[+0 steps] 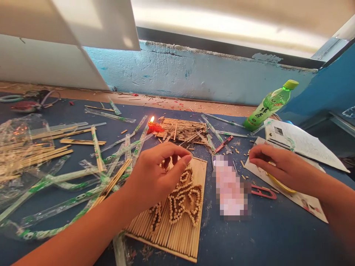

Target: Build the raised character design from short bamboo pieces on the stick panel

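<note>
My left hand (pixel 155 175) hovers over a panel of pale sticks (pixel 187 236) laid side by side. Its thumb and forefinger are pinched; anything between them is too small to make out. On the panel, short cut stick pieces (pixel 184 205) stand in curving outlines, partly covered by my hand. To the right, my right hand (pixel 285 166) is closed, fingers curled together, above a paper sheet and a yellow ring-shaped thing (pixel 281 183). What its fingers hold, if anything, is hidden. Between the hands lies a pixelated, flat pinkish thing (pixel 230 188).
A lit red candle (pixel 155 126) burns by a darkened stick mat (pixel 183 129). Plastic wrappers (pixel 66 201) and loose sticks (pixel 44 157) cover the left. A red cutter (pixel 224 144), red-handled piece (pixel 263 192), green bottle (pixel 267 107) and open booklet (pixel 302 142) are rightward.
</note>
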A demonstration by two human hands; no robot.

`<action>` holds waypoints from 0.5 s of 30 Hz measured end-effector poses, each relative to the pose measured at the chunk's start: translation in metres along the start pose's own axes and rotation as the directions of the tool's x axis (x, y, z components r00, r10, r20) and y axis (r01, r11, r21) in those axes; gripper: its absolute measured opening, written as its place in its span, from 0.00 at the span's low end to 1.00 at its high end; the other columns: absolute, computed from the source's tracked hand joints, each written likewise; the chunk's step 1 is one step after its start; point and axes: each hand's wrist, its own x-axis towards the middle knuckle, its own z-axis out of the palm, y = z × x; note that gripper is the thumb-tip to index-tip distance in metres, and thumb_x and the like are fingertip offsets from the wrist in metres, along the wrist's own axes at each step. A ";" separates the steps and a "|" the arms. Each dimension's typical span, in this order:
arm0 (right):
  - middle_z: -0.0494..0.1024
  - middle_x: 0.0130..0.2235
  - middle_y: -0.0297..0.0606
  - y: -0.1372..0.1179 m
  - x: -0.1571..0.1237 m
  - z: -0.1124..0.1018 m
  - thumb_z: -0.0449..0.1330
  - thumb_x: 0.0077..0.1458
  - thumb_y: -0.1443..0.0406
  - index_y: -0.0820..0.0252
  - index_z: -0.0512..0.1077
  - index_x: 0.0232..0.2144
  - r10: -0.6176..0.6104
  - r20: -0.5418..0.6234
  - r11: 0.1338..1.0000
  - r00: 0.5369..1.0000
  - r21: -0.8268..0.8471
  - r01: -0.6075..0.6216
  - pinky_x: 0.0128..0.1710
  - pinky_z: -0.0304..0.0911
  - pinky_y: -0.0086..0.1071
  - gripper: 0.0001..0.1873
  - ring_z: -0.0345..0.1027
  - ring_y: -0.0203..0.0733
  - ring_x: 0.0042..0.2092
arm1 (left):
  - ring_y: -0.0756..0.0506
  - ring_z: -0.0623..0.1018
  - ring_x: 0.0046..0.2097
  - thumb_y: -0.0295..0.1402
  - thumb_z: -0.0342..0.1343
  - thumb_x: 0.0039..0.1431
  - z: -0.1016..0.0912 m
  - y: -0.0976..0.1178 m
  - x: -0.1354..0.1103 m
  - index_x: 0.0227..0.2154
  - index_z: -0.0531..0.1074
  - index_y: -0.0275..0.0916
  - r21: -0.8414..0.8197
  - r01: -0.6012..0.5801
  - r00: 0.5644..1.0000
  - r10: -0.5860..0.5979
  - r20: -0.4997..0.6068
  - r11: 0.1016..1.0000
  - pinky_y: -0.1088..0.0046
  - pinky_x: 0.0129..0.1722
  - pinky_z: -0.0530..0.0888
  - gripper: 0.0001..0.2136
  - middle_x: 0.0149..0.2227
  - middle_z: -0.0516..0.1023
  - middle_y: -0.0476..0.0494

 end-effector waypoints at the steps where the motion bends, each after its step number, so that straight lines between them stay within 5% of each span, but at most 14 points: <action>1: 0.76 0.38 0.38 -0.014 0.005 0.000 0.56 0.67 0.51 0.51 0.73 0.42 -0.012 -0.041 0.996 0.999 0.089 0.016 0.34 0.66 0.37 0.13 0.69 0.44 0.36 | 0.51 0.74 0.30 0.33 0.63 0.63 0.000 0.001 0.000 0.36 0.81 0.42 -0.017 0.011 1.000 -0.010 0.011 1.000 0.74 0.28 0.70 0.03 0.31 0.81 0.52; 7: 0.80 0.38 0.33 -0.101 0.045 0.011 0.67 0.61 0.59 0.53 0.76 0.40 -0.193 -0.126 0.803 0.973 0.549 0.231 0.41 0.72 0.31 0.07 0.75 0.39 0.39 | 0.50 0.77 0.29 0.34 0.67 0.59 0.002 0.004 0.000 0.40 0.83 0.44 -0.185 0.107 0.994 -0.099 0.056 0.977 0.74 0.29 0.73 0.06 0.32 0.85 0.52; 15: 0.80 0.35 0.32 -0.154 0.088 0.021 0.66 0.59 0.69 0.58 0.76 0.36 -0.335 -0.258 0.730 0.906 0.537 0.423 0.38 0.73 0.29 0.03 0.75 0.36 0.36 | 0.48 0.82 0.34 0.36 0.70 0.57 -0.009 -0.006 0.005 0.37 0.85 0.48 -0.326 0.113 0.980 -0.160 -0.120 0.939 0.75 0.33 0.77 0.06 0.35 0.87 0.51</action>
